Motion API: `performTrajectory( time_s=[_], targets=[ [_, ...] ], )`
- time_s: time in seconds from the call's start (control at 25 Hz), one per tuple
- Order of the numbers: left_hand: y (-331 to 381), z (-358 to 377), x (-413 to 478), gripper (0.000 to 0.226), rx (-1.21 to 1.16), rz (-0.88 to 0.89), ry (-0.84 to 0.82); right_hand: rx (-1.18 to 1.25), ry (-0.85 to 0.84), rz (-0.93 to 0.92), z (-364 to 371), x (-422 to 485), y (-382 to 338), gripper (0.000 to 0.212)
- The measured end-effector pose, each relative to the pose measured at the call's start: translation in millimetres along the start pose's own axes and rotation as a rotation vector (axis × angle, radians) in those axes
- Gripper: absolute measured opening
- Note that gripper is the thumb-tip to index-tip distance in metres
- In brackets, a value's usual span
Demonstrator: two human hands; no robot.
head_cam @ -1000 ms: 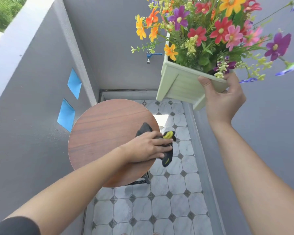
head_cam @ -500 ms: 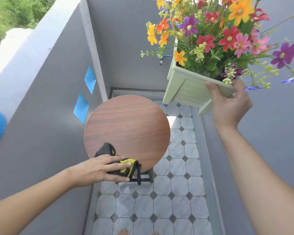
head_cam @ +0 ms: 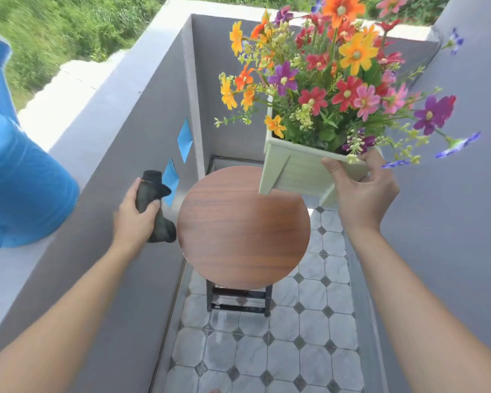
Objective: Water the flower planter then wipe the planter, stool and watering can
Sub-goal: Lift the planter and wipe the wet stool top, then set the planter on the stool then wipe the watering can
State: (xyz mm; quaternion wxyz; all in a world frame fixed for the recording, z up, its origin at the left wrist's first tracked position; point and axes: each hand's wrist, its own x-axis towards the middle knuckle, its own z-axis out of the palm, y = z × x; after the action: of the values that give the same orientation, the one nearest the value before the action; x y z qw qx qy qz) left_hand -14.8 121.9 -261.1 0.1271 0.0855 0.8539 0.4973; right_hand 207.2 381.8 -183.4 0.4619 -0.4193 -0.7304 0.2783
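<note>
My right hand point(head_cam: 360, 191) grips the near rim of a pale green flower planter point(head_cam: 295, 171) full of mixed coloured flowers, held in the air over the far right edge of the stool. The round wood-grain stool point(head_cam: 243, 228) stands below on black legs, its top bare. My left hand point(head_cam: 135, 217) holds a dark crumpled cloth point(head_cam: 153, 205) off the stool's left side, against the grey wall. A blue watering can point(head_cam: 20, 188) sits on the wall ledge at far left, blurred and partly cut off.
Grey walls point(head_cam: 119, 154) close in a narrow balcony with a tiled floor point(head_cam: 267, 350). Two blue diamond openings point(head_cam: 184, 140) pierce the left wall. Grass lies beyond the ledge.
My left hand lifted the cloth off the stool's near edge and moved left, away from the top. The planter stayed held up in my right hand. The view tilted up, showing the watering can.
</note>
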Motion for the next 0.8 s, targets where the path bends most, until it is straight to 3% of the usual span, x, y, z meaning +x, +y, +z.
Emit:
performTrajectory(
  time_s=[0.08,0.2,0.4,0.56,0.68,0.8],
  targets=[
    [21,21,-10,0.042,-0.438,-0.180,-0.085,0.023,-0.036,-0.008,9,-13,-6,0.042],
    [52,44,-30,0.017,-0.678,-0.114,-0.165,0.056,-0.081,-0.027,20,-35,-14,0.043],
    [64,44,-50,0.046,-0.665,-0.045,-0.275,0.034,-0.147,-0.063,27,-76,-16,0.038],
    [42,39,-65,0.032,-0.587,-0.001,-0.312,-0.003,-0.148,-0.054,24,-102,-11,0.037],
    [21,44,-72,0.038,-0.542,0.043,-0.283,0.004,-0.149,-0.072,23,-118,-2,0.039],
    [8,49,-76,0.029,-0.570,0.062,-0.260,0.026,-0.179,-0.089,28,-125,10,0.051]
  ],
)
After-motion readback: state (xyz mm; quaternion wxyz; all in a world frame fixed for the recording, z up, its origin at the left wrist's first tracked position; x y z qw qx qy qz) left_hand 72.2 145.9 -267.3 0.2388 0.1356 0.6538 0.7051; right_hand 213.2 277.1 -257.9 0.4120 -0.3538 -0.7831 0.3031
